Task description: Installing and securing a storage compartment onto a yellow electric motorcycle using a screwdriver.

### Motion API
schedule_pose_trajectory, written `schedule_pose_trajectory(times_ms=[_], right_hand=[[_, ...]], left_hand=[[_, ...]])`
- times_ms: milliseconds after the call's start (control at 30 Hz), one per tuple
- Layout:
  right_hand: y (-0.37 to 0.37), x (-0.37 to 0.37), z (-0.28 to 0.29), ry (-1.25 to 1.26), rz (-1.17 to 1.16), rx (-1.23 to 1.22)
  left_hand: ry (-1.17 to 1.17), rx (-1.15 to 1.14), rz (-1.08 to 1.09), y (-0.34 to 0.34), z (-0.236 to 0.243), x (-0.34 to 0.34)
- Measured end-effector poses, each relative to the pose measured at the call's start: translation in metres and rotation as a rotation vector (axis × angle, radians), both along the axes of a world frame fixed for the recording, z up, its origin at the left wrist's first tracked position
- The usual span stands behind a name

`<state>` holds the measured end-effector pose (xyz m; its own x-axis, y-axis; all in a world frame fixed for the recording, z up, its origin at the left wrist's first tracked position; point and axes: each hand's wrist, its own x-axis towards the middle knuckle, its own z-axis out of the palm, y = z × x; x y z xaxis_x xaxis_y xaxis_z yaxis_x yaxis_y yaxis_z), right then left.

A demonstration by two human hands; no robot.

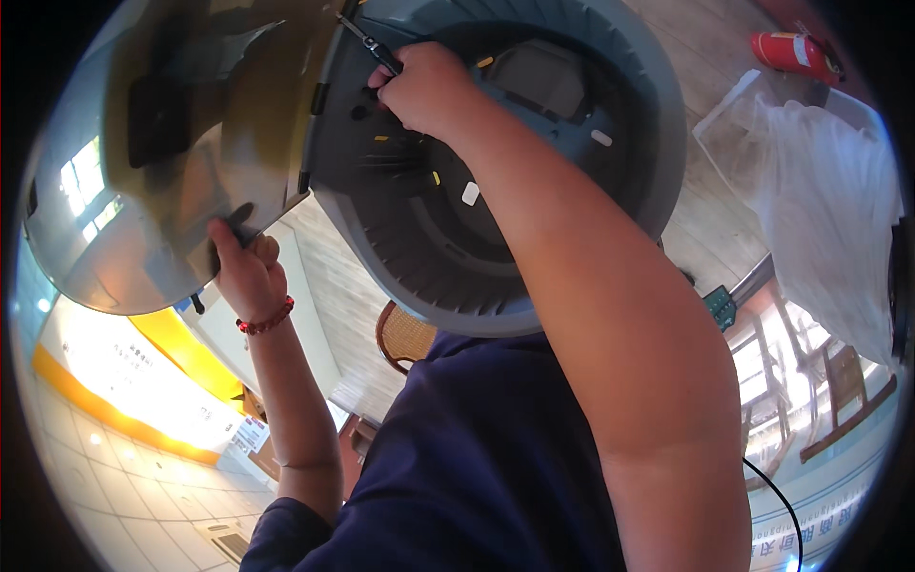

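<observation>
A large dark grey ribbed tub [658,143] opens in front of me, with a glossy brown-tinted see-through cover [181,238] along its left side. My left hand [250,276], with a red bead bracelet at the wrist, is closed on the cover's lower edge. Over the tub's upper left, my right hand [429,91] grips a screwdriver [379,52] by its black handle. Its thin metal shaft points up and left toward the seam between cover and tub. Whether the tip touches anything is too small to tell. Small white [470,194] and yellow pieces show inside the tub.
At the upper right a red fire extinguisher [796,54] lies beside a bin lined with a clear plastic bag [810,191]. A woven-seat chair [405,336] stands below the tub. Wooden chairs [843,386] and a black cable [786,500] are at the lower right.
</observation>
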<state>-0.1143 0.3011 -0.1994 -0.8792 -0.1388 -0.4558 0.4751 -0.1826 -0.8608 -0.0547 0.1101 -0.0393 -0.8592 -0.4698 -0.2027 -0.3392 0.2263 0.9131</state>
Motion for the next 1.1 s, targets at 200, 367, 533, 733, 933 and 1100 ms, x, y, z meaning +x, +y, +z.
schedule_pose_trajectory(times_ms=[200,367,533,733,933,1100], right_hand=[[-0.002,0.006,0.007,-0.031,-0.060,0.039],[0.003,0.006,0.012,0.122,-0.027,0.229],[0.003,0.004,0.011,0.077,-0.045,0.283],[0.004,0.000,0.015,0.039,0.010,0.285],[-0.001,0.008,0.021,-0.016,-0.106,0.191],[-0.003,0.010,0.031,-0.057,-0.120,0.182]], left_hand=[[-0.083,0.007,0.072,0.001,0.004,-0.002],[0.031,-0.107,0.130,0.000,0.033,-0.006],[0.066,-0.318,0.014,0.002,0.047,-0.005],[0.190,-0.374,0.120,0.018,0.047,0.003],[0.180,-0.317,0.103,0.011,0.046,0.001],[0.154,-0.278,-0.003,0.002,0.047,0.002]])
